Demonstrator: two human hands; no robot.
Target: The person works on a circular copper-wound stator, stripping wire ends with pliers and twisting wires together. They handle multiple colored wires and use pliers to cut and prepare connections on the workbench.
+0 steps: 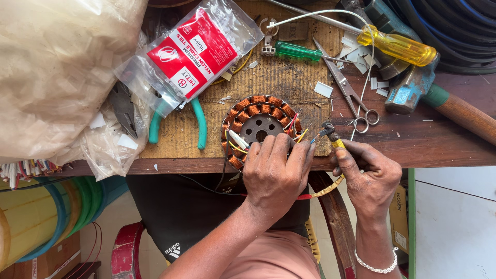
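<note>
I see the motor coil ring (260, 125) lying flat at the near edge of the surface (444, 139), its copper windings all in place. My left hand (275, 175) rests on its near rim, fingers curled together over the loose coloured wires (295, 124). My right hand (368, 178) has its fingers clamped on a yellow-sleeved tool (333, 138), tip at the wire ends. I judge the winding done; the leads remain unjoined and untied.

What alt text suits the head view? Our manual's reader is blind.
A left hand steadies a copper-wound motor stator on a wooden bench while the right hand holds a small yellow-handled tool to its wires. Scissors, screwdrivers and pliers lie nearby.
</note>
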